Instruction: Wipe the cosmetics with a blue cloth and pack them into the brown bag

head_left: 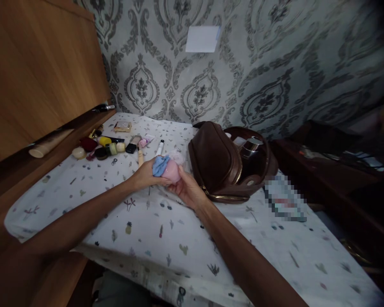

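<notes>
Forearms (99,202): two, near side.
Left hand (147,175): one, grip grasping one blue cloth (160,166) against the pink object (171,171).
Right hand (190,189): one, grip grasping the pink object.
Pink object: one, above the tabletop (147,232), left of one brown bag (211,157).

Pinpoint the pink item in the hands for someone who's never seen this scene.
Find the big brown bag on the patterned white cloth. Just left of it in the picture, the left hand and right hand meet around a rounded pink item. Its smooth, solid pink surface sets it apart from the bunched blue piece beside it.
</notes>
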`<state>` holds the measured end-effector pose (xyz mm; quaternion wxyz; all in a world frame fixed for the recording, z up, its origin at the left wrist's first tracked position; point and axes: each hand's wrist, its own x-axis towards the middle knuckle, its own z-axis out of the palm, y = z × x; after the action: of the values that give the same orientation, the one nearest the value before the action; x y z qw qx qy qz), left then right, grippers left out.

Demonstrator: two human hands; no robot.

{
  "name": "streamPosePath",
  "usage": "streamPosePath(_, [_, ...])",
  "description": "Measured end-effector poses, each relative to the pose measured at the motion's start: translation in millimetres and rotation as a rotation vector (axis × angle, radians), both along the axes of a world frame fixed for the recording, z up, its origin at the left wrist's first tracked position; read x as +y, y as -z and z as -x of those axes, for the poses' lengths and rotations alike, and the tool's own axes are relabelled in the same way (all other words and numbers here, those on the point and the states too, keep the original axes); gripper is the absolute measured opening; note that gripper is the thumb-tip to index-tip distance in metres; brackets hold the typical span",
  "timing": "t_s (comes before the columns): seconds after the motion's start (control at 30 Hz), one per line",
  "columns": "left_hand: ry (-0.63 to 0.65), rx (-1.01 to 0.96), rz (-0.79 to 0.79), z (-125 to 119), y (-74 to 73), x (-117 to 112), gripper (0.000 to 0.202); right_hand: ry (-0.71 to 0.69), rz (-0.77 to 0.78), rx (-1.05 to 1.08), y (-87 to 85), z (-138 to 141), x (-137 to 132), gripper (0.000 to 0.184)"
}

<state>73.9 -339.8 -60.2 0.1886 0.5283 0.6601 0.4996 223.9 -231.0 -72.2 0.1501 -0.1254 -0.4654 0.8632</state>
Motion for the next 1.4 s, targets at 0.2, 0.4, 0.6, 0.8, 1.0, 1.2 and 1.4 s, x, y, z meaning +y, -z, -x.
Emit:
streamPosePath(0.2, [-0.050, 0.048, 0.025, 0, 3.3, 3, 0.051, 0.103, 0.005, 0.044, 1.9, 1, 2, 0.044])
streamPosePath(0.4, [-0.062, 0.135, -0.042, -6, 8.1, 3, 0.050, 0.154, -0.001, 0.055, 0.2, 2, 1, 0.047])
streamPosePath(0.6, [-0.042, 0.409, -0.174, -13, 5.3, -3, 0.067, 0.089, 0.010, 0.037, -2.4, 1, 0, 0.042])
streamPosePath(0.8, [-0.028, 0.560, -0.242, -12, 5.0, -5, 0.057, 0.129, 0.067, 0.069, -2.4, 3, -3, 0.047])
streamPosePath(1.0, [-0.113, 0.599, -0.239, -17, 3.4, -7, 0.040, 0.238, 0.070, 0.105, 1.0, 5, -1, 0.046])
streamPosePath(1.2, [-0.063, 0.583, -0.351, -23, -0.7, -8, 0.045, 0.186, -0.003, 0.057, -0.5, 3, -4, 0.045])
streamPosePath(1.4, [0.012, 0.648, -0.473, -23, 0.6, -6, 0.033, 0.183, 0.111, 0.079, 0.8, 5, -2, 0.043])
